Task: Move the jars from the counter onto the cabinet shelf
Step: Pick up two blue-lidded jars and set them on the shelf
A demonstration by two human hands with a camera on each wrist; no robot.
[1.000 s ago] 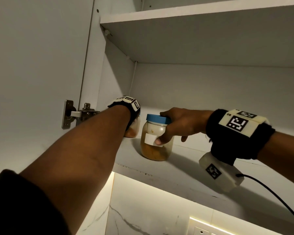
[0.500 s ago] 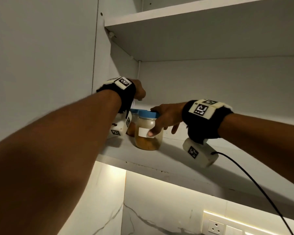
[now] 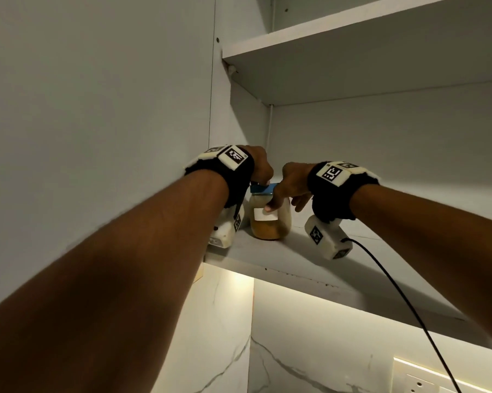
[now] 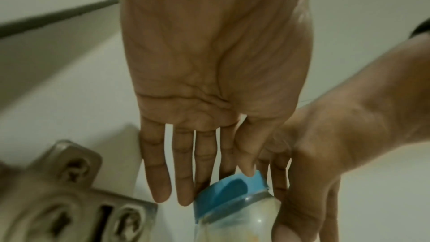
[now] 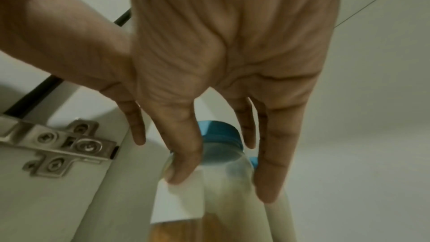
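A glass jar (image 3: 273, 225) with a blue lid, a white label and brown contents stands on the lower cabinet shelf (image 3: 324, 268), near its left back corner. My right hand (image 3: 290, 188) grips the jar just under the lid, thumb on the label; in the right wrist view the hand (image 5: 223, 185) wraps the jar (image 5: 221, 135). My left hand (image 3: 259, 165) hovers over the lid with straight fingers. In the left wrist view its (image 4: 216, 185) thumb tip touches the lid (image 4: 232, 190). A sliver of a second blue lid (image 5: 253, 162) shows behind the jar.
The open cabinet door (image 3: 97, 109) stands at the left, its metal hinge (image 5: 62, 146) close to the jar. An upper shelf (image 3: 352, 38) hangs overhead. The lower shelf stretches bare to the right. A black cable (image 3: 409, 307) trails from my right wrist. A wall socket (image 3: 417, 384) sits below.
My left hand let go of the rear jar, rose and moved over the front jar's lid. My right hand slid the front jar left toward the corner.
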